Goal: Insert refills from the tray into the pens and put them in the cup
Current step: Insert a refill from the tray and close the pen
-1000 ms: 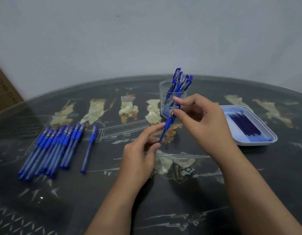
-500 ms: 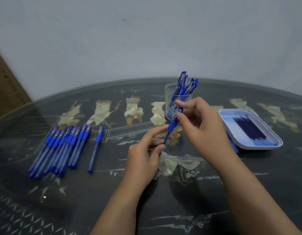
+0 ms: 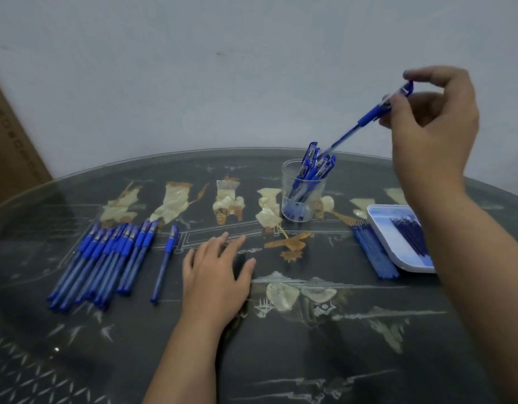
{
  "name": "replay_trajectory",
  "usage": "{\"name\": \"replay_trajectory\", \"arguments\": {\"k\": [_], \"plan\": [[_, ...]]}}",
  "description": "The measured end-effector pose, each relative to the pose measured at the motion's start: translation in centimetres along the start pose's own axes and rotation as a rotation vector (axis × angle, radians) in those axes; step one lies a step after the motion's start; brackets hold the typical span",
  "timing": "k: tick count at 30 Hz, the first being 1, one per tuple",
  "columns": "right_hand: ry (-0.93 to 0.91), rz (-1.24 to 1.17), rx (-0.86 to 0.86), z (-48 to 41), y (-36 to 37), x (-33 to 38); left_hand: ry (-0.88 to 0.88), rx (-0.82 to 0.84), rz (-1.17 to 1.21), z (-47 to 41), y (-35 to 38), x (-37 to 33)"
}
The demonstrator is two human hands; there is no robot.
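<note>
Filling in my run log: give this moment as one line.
right hand: lowering pen into cup | left hand: empty, by loose pens | tray: refills left

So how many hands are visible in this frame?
2. The left hand lies open on the table beside the loose pens; the right hand holds a pen above the cup.

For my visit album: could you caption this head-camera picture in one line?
The right hand lowers a blue pen tip-first toward the clear cup while the left hand rests near the loose pens.

Cup (image 3: pixel 303 196) left of tray (image 3: pixel 381 228)
</note>
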State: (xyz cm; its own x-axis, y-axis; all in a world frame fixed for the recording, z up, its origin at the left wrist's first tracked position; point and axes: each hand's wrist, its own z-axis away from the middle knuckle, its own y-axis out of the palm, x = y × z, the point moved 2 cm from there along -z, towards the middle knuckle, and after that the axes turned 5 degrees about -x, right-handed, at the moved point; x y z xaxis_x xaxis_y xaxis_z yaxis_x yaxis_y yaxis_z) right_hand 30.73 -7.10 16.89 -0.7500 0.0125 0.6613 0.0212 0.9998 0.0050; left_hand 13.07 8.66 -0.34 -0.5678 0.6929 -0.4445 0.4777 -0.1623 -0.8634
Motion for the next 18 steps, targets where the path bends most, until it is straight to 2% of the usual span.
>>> {"name": "replay_trajectory", "arguments": {"k": [3, 11, 18], "plan": [[-0.044, 0.034, 0.029, -1.2, 2.0, -0.7, 0.001, 0.039, -0.062, 0.0, 0.5, 0.0], [0.052, 0.249, 0.296, 0.0, 5.2, -4.6, 0.011, 0.054, -0.061, -0.4, 0.9, 0.0], [-0.002, 0.45, 0.497, 0.7, 6.2, -6.3, 0.011, 0.029, -0.05, -0.4, 1.2, 0.2]]}}
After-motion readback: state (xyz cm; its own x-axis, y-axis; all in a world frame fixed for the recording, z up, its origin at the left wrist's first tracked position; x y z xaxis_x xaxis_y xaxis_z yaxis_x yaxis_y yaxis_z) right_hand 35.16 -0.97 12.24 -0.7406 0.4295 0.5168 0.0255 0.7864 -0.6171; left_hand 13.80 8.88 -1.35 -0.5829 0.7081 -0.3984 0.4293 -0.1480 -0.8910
